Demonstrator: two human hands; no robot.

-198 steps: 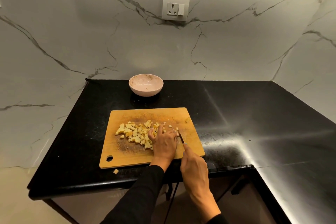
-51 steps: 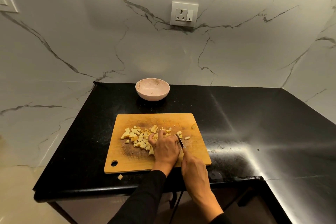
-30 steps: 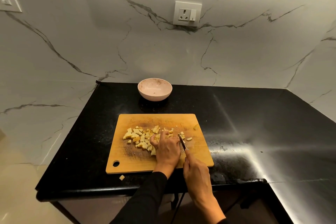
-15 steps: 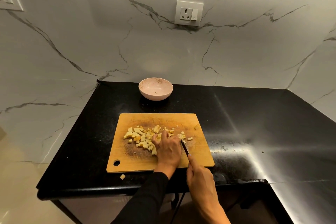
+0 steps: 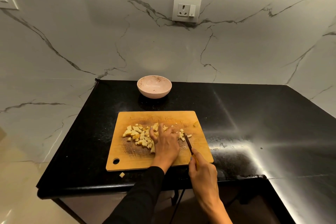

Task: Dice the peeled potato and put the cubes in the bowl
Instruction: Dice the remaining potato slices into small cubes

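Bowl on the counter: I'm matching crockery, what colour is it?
The bowl is pale pink, seen in the head view.

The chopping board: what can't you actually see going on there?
Head view only:
- Potato under the left hand: hidden by that hand.
- Knife handle: mostly covered by the right hand.
- Cubes: too small to count.
- Marks in the bowl: too small to identify.
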